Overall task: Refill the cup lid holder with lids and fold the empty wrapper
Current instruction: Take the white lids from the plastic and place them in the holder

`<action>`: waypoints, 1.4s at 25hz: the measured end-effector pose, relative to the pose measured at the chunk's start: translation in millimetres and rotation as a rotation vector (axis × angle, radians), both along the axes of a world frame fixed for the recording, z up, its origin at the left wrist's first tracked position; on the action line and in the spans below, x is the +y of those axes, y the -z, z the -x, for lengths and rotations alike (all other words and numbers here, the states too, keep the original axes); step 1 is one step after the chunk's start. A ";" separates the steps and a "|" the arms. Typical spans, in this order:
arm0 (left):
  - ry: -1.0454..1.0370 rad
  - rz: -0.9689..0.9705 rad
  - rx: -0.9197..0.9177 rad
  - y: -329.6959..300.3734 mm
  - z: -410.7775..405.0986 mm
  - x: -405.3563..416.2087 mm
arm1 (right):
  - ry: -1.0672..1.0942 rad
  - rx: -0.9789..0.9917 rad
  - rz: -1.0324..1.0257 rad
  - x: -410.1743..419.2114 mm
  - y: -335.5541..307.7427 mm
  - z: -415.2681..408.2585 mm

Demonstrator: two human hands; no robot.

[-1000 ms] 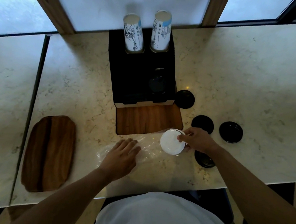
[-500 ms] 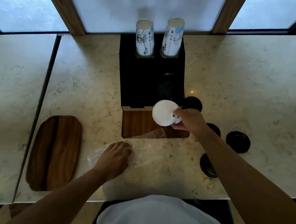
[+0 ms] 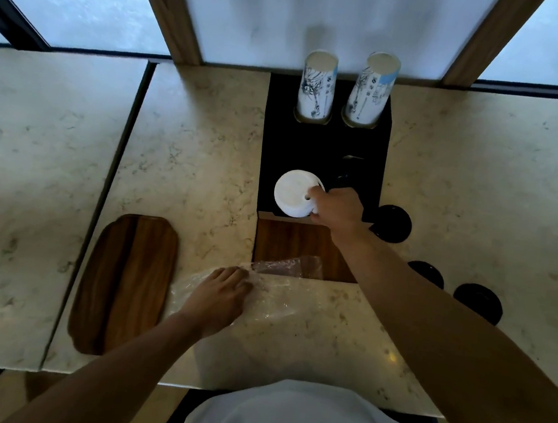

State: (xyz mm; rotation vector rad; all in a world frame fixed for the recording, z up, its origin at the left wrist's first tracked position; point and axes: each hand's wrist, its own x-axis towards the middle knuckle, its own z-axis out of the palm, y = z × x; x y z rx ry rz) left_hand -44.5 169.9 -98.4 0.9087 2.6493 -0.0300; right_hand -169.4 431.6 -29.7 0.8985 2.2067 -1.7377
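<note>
My right hand (image 3: 338, 209) grips a white cup lid (image 3: 295, 193) by its right edge, holding it over the front left part of the black holder (image 3: 277, 149). Some dark lids (image 3: 347, 173) show faintly in the holder's right slot. The clear plastic wrapper (image 3: 282, 297) lies crumpled on the marble counter in front of the holder, one end reaching onto the holder's wooden base (image 3: 288, 243). My left hand (image 3: 218, 296) rests flat on the wrapper's left part, pinning it down.
Two stacks of printed paper cups (image 3: 316, 86) (image 3: 373, 88) stand in the back of the holder. Three black lids (image 3: 391, 223) (image 3: 427, 273) (image 3: 478, 303) lie on the counter to the right. A wooden tray (image 3: 125, 281) lies to the left. The counter's front edge is near my body.
My right hand lifted the white lid from the counter by the wrapper and carried it forward over the holder. The left hand stayed on the wrapper.
</note>
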 end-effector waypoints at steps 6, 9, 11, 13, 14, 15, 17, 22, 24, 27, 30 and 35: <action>0.036 -0.044 0.096 2.2 9.7 -9.2 | -0.062 -0.002 -0.293 -25.8 4.7 17.9; 0.052 -0.091 0.118 5.9 12.0 -10.6 | -0.055 -0.026 -0.308 -33.4 5.5 20.8; 0.030 -0.160 0.131 3.7 14.2 -8.3 | -0.047 -0.034 -0.301 -35.9 5.4 22.4; -0.086 -0.286 0.129 -4.7 20.9 0.5 | -0.051 -0.027 -0.302 -36.5 5.2 22.6; -0.169 -0.373 0.127 -10.1 27.6 7.9 | -0.053 -0.023 -0.301 -36.4 4.8 22.3; -0.276 -0.466 0.110 -17.2 35.8 17.9 | -0.049 -0.014 -0.295 -35.4 6.1 21.5; -0.572 -0.673 0.004 -34.1 56.3 40.6 | -0.038 0.006 -0.270 -33.4 6.2 19.2; -1.089 -0.972 -0.253 -68.4 113.5 84.1 | 0.016 0.029 -0.233 -29.0 1.5 16.0; -1.154 -1.010 -0.282 -72.3 126.1 94.9 | 0.030 0.035 -0.220 -30.0 0.4 15.9; -1.196 -1.010 -0.256 -70.3 135.4 106.4 | 0.028 0.041 -0.239 -31.0 4.8 20.0; -1.239 -1.001 -0.220 -67.7 139.2 114.7 | -0.021 0.027 -0.303 -35.1 8.3 20.3; -1.276 -0.997 -0.287 -70.3 147.3 125.9 | -0.142 -0.081 -0.275 -46.6 21.5 29.7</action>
